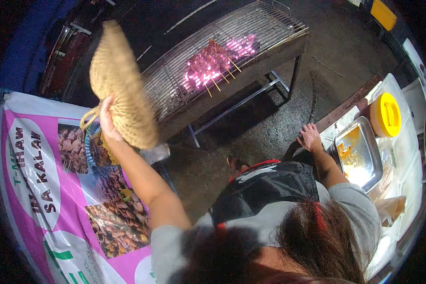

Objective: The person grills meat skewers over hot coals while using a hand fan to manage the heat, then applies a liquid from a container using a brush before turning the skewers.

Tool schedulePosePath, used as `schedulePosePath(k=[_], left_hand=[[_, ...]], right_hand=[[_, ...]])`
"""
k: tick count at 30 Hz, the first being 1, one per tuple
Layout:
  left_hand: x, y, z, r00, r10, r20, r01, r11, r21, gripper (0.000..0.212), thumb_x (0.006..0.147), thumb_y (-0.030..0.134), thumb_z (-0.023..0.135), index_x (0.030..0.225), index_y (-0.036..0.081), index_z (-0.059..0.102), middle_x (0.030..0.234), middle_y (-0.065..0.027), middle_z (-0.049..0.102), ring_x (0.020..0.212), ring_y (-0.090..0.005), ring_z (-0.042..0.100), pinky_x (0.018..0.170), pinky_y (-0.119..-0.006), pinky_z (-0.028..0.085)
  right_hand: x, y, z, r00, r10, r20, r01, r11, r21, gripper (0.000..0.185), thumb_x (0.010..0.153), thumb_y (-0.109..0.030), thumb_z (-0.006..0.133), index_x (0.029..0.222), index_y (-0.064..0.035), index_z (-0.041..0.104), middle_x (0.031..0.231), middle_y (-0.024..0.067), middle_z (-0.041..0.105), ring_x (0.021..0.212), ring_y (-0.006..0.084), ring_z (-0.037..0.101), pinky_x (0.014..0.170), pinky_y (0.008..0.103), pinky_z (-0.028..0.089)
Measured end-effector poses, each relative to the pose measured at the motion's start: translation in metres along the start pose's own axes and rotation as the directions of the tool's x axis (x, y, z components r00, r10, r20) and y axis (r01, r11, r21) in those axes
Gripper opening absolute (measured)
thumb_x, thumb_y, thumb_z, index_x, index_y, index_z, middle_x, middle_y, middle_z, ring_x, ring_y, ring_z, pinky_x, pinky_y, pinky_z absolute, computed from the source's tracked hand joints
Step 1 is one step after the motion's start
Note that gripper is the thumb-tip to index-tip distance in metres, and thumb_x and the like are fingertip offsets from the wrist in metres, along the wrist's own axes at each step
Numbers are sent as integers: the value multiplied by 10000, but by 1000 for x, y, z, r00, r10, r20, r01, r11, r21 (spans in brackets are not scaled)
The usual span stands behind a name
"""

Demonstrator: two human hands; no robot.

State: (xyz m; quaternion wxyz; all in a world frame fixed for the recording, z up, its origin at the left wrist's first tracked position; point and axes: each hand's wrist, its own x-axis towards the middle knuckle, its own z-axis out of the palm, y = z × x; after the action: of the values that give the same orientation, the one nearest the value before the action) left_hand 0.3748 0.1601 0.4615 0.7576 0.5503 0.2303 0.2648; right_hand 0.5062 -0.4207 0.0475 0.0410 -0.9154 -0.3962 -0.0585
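Note:
My left hand point(110, 122) grips a woven straw hand fan point(122, 96), raised at the left and blurred. A loop of its cord hangs beside my wrist. Across from me, several meat skewers point(211, 58) lie on the wire grate point(177, 53) of a long charcoal grill, over glowing coals point(243, 46). Their bamboo sticks point towards me over the grill's near edge. My right hand point(309, 137) holds nothing visible; its fingers are slightly bent and apart at the near corner of the right-hand table point(406, 163). Whether it presses on the edge cannot be told.
On the right-hand table stand a metal tray point(355, 142) smeared with orange sauce, a jar with a yellow lid point(388, 115) and plastic bags point(387, 170). A printed banner point(71, 198) with food pictures covers the left side. The grill's metal legs point(230, 106) reach the wet-looking floor.

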Motion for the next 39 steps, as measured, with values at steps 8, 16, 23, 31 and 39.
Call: schedulePosePath(k=[8,16,23,31,39], left_hand=[[-12,4,18,985,-116,127,134,980,-149,413,806,167,652,1168,-16,573,1113,-146,638,960,-274,637,838,-416,529],[9,-14,-8,990,72,-118,-59,992,116,427,782,148,690,1162,-16,585,1061,-125,648,998,-214,613,860,-340,498],[12,-30,-2,873,444,-204,-208,716,667,476,754,125,697,1193,3,558,1160,-132,589,989,-204,594,880,-332,473],[19,-28,-11,909,411,-66,-340,825,452,429,769,88,684,1164,-17,557,1030,-96,636,917,-225,618,796,-362,516],[16,-17,-9,991,87,-105,-70,986,153,354,762,160,684,1074,2,628,999,-127,670,937,-238,635,881,-351,483]], right_hand=[[-3,2,2,1000,20,19,-21,999,31,295,781,-364,649,858,-82,613,932,103,545,1004,279,492,983,417,341],[-1,1,3,999,8,-38,-7,999,33,301,778,-366,647,868,-80,611,924,104,543,1000,279,493,973,422,344],[0,1,0,1000,0,-5,0,999,52,275,778,-336,647,872,-80,614,923,108,546,993,286,493,966,422,353],[1,0,-2,1000,3,-12,-2,998,70,284,765,-342,656,864,-80,608,930,111,552,1003,283,497,960,417,357],[-1,0,-1,1000,11,-17,-10,998,69,278,744,-337,674,828,-79,611,923,115,553,995,288,498,956,426,362]])
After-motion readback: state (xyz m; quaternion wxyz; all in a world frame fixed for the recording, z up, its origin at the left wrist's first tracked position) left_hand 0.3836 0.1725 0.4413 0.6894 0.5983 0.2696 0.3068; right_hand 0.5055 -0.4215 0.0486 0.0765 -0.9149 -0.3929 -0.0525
